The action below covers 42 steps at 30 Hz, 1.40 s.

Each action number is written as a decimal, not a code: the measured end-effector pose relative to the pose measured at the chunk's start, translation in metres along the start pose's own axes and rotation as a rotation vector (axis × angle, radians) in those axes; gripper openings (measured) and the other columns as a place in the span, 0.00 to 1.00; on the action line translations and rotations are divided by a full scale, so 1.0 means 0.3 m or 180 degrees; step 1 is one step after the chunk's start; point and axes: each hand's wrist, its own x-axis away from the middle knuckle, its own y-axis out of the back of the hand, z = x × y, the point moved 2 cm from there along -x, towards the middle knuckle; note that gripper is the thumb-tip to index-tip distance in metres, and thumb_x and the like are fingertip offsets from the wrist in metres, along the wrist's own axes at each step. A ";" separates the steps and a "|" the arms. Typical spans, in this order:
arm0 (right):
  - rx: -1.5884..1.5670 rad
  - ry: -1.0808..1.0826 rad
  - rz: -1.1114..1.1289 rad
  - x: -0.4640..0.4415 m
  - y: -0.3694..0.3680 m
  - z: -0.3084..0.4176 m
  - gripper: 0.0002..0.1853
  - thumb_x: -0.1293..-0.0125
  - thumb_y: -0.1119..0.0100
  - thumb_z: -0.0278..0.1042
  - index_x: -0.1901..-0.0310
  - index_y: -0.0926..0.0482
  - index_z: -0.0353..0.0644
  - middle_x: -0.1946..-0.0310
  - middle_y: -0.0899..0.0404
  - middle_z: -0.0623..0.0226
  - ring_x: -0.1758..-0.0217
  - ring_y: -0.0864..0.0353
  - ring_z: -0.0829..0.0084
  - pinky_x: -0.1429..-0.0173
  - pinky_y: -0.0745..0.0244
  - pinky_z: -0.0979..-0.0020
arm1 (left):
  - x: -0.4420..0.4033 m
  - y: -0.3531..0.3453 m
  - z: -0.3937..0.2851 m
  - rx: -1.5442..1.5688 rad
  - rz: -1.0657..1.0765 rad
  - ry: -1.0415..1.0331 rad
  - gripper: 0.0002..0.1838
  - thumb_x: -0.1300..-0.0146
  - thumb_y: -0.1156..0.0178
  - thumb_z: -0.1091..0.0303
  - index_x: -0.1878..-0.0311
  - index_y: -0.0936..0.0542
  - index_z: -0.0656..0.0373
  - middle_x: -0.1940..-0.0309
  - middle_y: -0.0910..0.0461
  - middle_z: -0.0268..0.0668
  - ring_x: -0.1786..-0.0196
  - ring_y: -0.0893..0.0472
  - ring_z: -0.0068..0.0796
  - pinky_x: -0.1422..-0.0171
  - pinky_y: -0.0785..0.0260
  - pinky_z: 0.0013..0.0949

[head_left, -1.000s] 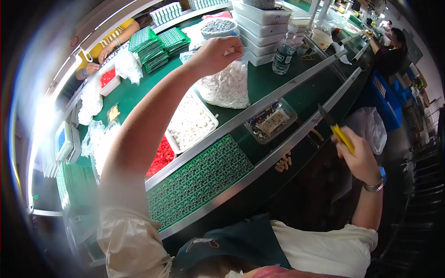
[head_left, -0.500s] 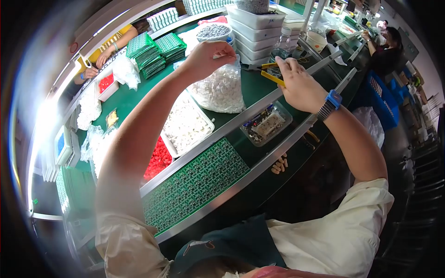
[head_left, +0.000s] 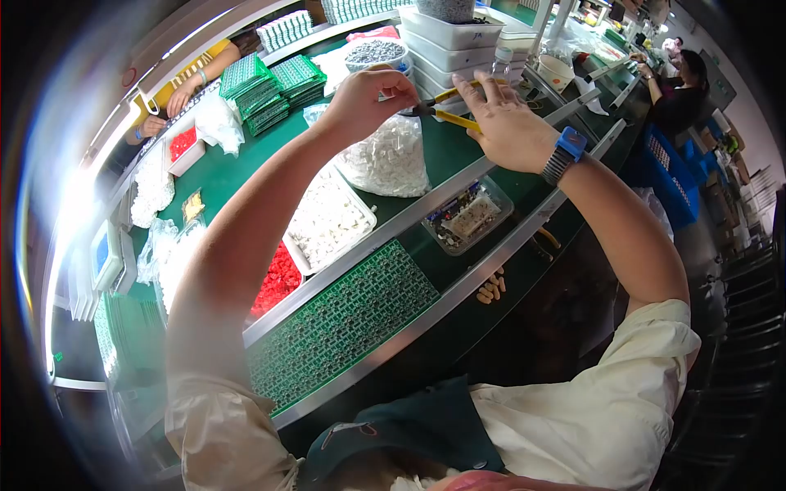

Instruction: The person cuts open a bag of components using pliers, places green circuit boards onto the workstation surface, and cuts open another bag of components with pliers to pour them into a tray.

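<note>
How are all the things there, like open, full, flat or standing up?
Yellow-handled pliers: handles spread, in the right hand.
Left hand: fingers pinched.
Bag of white pieces: bulging.
White tray: uncovered, filled.
Green circuit sheet: lying flat.
Bottle: upright, partly hidden.
White tubs: stacked.

Readable markings: none. The following surfaces carry marks or could carry them.

- Stacked white bins [head_left: 455, 59], between 12 and 1 o'clock: small dark mark on the wall of one bin; too small to read.
- Clear bottle [head_left: 501, 65], 1 o'clock: body largely covered by the right hand [head_left: 512, 123]; any label is hidden.
- Blue-cased watch [head_left: 573, 141], 2 o'clock: display content not legible.
- Green circuit panel [head_left: 344, 323], 7 o'clock: dense repeated printing; individual characters cannot be resolved.
- Dark apron [head_left: 409, 425], 6 o'clock: outline emblem; lettering not discernible.
</note>
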 end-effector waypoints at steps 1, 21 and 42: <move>0.0004 0.0001 -0.0002 -0.003 0.007 -0.003 0.35 0.29 0.44 0.33 0.24 0.45 0.40 0.29 0.41 0.41 0.28 0.35 0.42 0.23 0.40 0.54 | 0.003 0.003 -0.006 0.0000 -0.0004 -0.0003 0.06 0.37 0.32 0.70 0.58 0.15 0.59 0.63 0.17 0.35 0.59 0.16 0.29 0.52 0.24 0.34; -0.0449 0.0661 -0.0186 0.159 0.087 -0.040 0.13 0.42 0.31 0.30 0.57 0.22 0.42 0.69 0.21 0.61 0.63 0.17 0.57 0.60 0.20 0.60 | 0.136 -0.061 -0.062 -0.1698 0.0539 -0.1302 0.18 0.35 0.35 0.55 0.76 0.27 0.55 0.79 0.29 0.35 0.74 0.23 0.39 0.70 0.31 0.41; -0.1793 -0.1216 0.2854 0.703 0.231 -0.234 0.17 0.41 0.30 0.44 0.62 0.19 0.37 0.68 0.17 0.52 0.65 0.15 0.56 0.60 0.22 0.62 | 0.173 0.033 -0.036 -0.1242 0.0500 -0.1323 0.20 0.37 0.35 0.48 0.63 0.23 0.58 0.71 0.26 0.41 0.67 0.23 0.46 0.64 0.31 0.45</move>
